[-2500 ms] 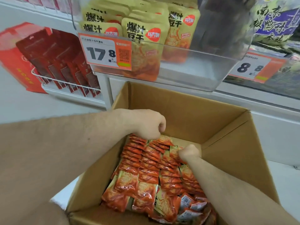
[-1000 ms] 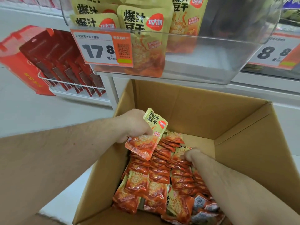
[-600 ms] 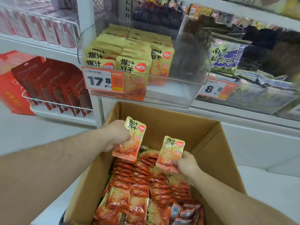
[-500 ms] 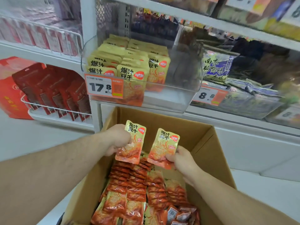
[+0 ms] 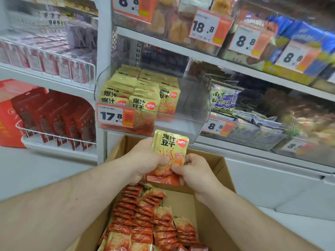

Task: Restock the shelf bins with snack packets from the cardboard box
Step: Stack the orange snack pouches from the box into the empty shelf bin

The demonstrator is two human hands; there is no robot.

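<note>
Packets [image 5: 169,156] gripped upright above cardboard box [image 5: 220,165].
Left hand [image 5: 145,160] and right hand [image 5: 194,171] both clamp the stack, below the clear bin [image 5: 190,113].

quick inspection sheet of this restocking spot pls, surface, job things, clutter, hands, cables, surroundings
surface: pale floor under the shelving; no table seen.
job's things: open cardboard box holding rows of orange snack packets; held packets, upright above the box, just below the clear shelf bin; the bin's left part is stocked with the same packets, its right part bare.
clutter: nothing seen.
grippers: left hand and right hand both grip the held packets.
cables: nothing seen.
surroundings: 17.8 price tag on the bin; red packets in a wire rack on the left; dark snack bags on the right; more bins above.
</note>
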